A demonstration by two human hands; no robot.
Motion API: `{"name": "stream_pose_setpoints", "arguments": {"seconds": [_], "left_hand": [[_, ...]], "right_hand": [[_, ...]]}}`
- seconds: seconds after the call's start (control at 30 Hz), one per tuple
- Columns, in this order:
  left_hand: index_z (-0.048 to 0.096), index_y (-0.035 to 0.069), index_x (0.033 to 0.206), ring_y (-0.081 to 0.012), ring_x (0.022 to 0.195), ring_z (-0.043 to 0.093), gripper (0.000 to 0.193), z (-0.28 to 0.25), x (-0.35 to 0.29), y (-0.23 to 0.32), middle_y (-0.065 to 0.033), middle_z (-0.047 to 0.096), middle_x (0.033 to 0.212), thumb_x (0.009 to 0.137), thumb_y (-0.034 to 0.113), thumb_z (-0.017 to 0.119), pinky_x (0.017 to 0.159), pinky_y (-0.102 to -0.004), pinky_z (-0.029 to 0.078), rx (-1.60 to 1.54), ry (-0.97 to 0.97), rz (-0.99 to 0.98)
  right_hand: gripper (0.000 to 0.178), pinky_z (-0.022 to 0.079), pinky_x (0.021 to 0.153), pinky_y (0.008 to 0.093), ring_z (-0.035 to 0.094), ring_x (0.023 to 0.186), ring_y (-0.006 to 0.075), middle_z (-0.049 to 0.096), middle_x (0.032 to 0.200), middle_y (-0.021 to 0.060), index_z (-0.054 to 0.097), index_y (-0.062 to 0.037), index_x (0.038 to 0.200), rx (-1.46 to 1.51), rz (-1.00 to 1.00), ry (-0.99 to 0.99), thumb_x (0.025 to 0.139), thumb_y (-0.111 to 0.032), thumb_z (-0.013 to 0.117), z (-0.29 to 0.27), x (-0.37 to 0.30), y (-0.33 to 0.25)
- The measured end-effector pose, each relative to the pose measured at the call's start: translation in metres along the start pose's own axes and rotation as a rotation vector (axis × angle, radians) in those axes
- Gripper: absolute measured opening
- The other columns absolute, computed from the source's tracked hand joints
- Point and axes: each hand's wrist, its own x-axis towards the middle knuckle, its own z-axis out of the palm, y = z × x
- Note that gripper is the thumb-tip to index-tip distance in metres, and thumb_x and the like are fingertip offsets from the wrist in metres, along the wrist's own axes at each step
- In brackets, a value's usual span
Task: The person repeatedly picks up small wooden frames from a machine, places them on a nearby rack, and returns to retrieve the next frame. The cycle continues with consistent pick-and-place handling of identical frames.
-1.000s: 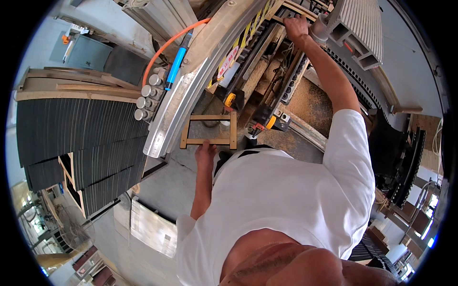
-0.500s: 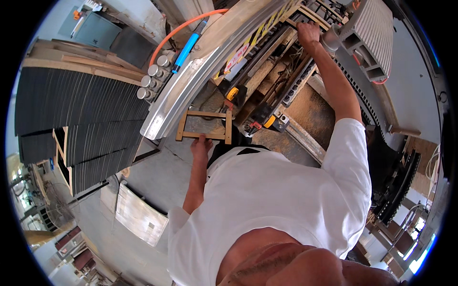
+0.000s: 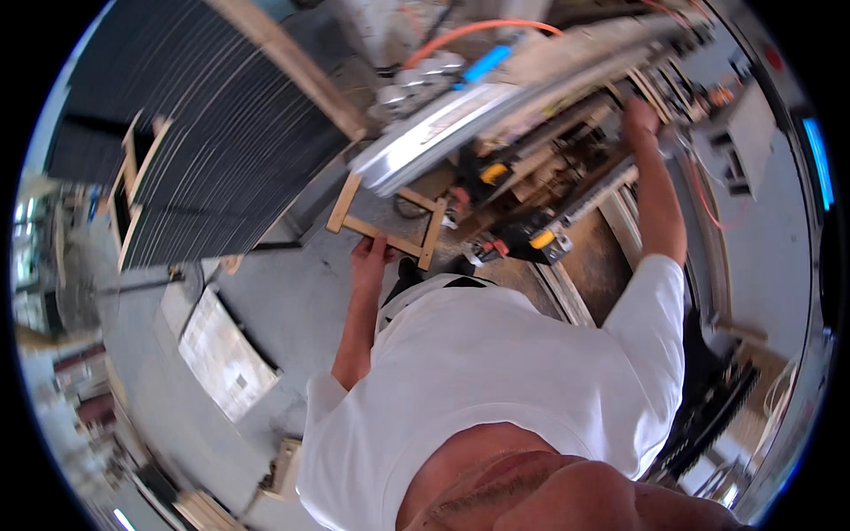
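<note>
My left hand (image 3: pixel 372 251) grips the near bar of a small wooden frame (image 3: pixel 386 235), made of light strips joined at the corners. The frame hangs over the floor in front of my body, its far side partly under the end of a silver metal rail (image 3: pixel 434 133). My right arm reaches far forward over the machine. At its far end my right hand (image 3: pixel 640 121) is closed at another light wooden frame (image 3: pixel 653 94); the fingers are blurred and partly hidden. Between my hands lies the open bed of the machine (image 3: pixel 567 168), with yellow-and-black clamp parts (image 3: pixel 547 239) at its near end.
A tall stack of dark panels (image 3: pixel 239 133) stands at the left. Round silver cylinders (image 3: pixel 421 84), a blue tube (image 3: pixel 487 64) and an orange hose (image 3: pixel 478 25) sit beside the rail. A grey ribbed housing (image 3: pixel 735 146) is at the right. A pale board (image 3: pixel 226 354) lies on the floor.
The view has turned, so the machine now appears further right and the panel stack nearer the top. My left hand still holds the frame, now more tilted. My right hand stays at the machine's far end.
</note>
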Motion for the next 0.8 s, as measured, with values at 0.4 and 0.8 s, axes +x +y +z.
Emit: {"name": "stream_pose_setpoints", "arguments": {"seconds": [0.4, 0.8], "left_hand": [[0.059, 0.008, 0.08, -0.0061, 0.055, 0.05, 0.025, -0.203, -0.041, 0.256, -0.0018, 0.058, 0.063, 0.093, 0.03, 0.06, 0.052, -0.0207, 0.037, 0.143, 0.263, 0.721], [0.059, 0.006, 0.086, -0.0085, 0.052, 0.047, 0.023, -0.371, 0.154, 0.44, 0.0014, 0.051, 0.063, 0.098, 0.024, 0.053, 0.046, -0.0229, 0.04, 0.131, 0.066, 0.428]], "right_hand": [[0.018, 0.05, 0.089, 0.0363, 0.064, 0.103, 0.0256, 0.067, 0.107, 0.0135, 0.066, -0.0013, 0.106, 0.986, -0.339, 0.562, 0.09, -0.006, 0.061, -0.168, -0.222, -0.216], [0.019, 0.052, 0.078, 0.0318, 0.067, 0.087, 0.0244, 0.068, 0.1, 0.0155, 0.067, -0.0017, 0.101, 1.227, -0.108, -0.121, 0.082, -0.004, 0.066, -0.098, -0.381, -0.352]]}}
